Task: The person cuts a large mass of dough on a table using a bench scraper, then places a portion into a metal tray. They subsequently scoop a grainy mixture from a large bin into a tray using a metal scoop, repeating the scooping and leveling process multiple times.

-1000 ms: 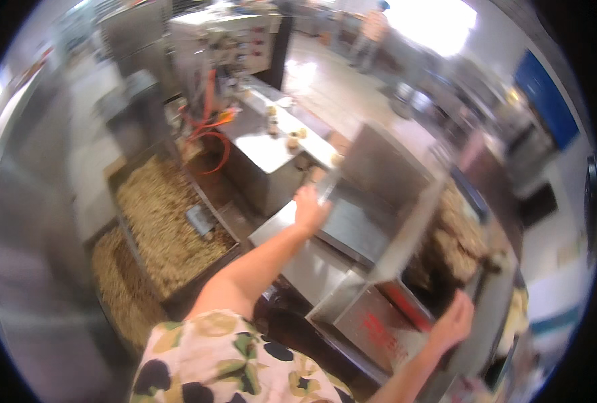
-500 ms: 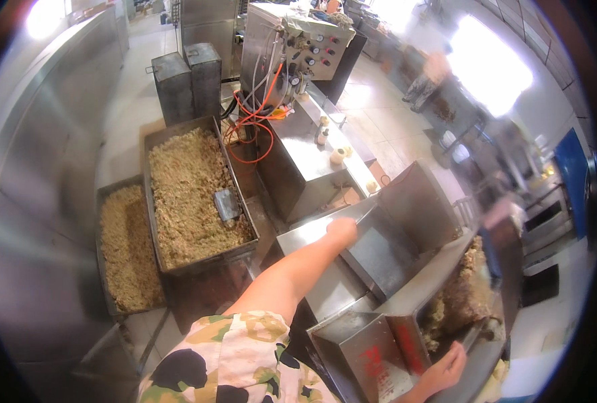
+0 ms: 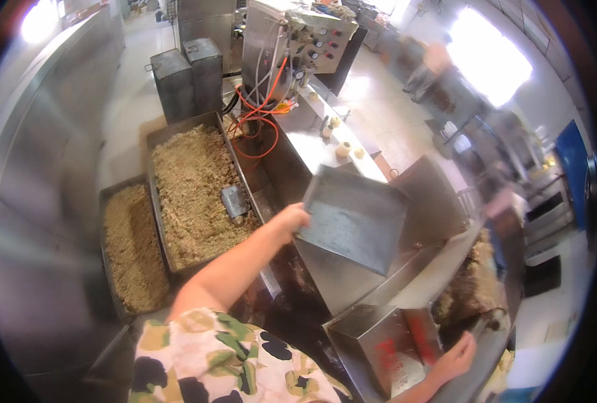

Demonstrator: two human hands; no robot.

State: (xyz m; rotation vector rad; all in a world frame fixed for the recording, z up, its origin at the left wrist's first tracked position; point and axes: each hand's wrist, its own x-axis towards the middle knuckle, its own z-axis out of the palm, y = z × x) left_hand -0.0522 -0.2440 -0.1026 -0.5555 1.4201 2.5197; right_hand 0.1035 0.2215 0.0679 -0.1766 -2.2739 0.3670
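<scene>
Tray (image 3: 355, 218) of dark grey metal, square and shallow, held in bare left hand (image 3: 291, 220)

We see that hand closed on the tray's left edge, the tray above a broad stainless-steel machine (image 3: 438, 196). The bare right hand (image 3: 455, 357), fingers bent, is near a lumpy beige-brown mass (image 3: 476, 285); we cannot tell whether it grips anything. To our left, crumbly yellow-beige mix (image 3: 191, 188) lies in a long rectangular metal bin (image 3: 242, 172), a grey metal block (image 3: 234, 201) resting on it, a looped orange hose (image 3: 276, 138) just beside.
</scene>
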